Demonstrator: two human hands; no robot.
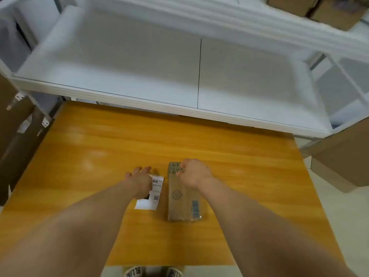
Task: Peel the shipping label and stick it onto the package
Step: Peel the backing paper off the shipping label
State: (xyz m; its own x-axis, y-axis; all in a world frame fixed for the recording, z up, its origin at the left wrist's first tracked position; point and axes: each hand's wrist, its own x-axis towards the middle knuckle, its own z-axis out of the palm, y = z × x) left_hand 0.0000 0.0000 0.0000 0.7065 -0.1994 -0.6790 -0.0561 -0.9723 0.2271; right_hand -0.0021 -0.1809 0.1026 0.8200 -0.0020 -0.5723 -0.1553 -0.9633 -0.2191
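A narrow brown cardboard package (182,198) lies lengthwise on the orange wooden table (99,148), with a blue barcode sticker near its close right corner. My right hand (192,172) rests on its far end, fingers curled onto it. Just left of the package lies a white shipping label (154,193) with barcodes and a QR code. My left hand (139,177) lies flat over the label's far left part, fingers spread on the table. The part of the label under that hand is hidden.
A white shelf unit (159,76) overhangs the table's far edge. Brown cardboard boxes stand at the left (14,124), at the right (343,160) and on the top right shelf (319,9). Two shoe tips (153,271) show below the near table edge.
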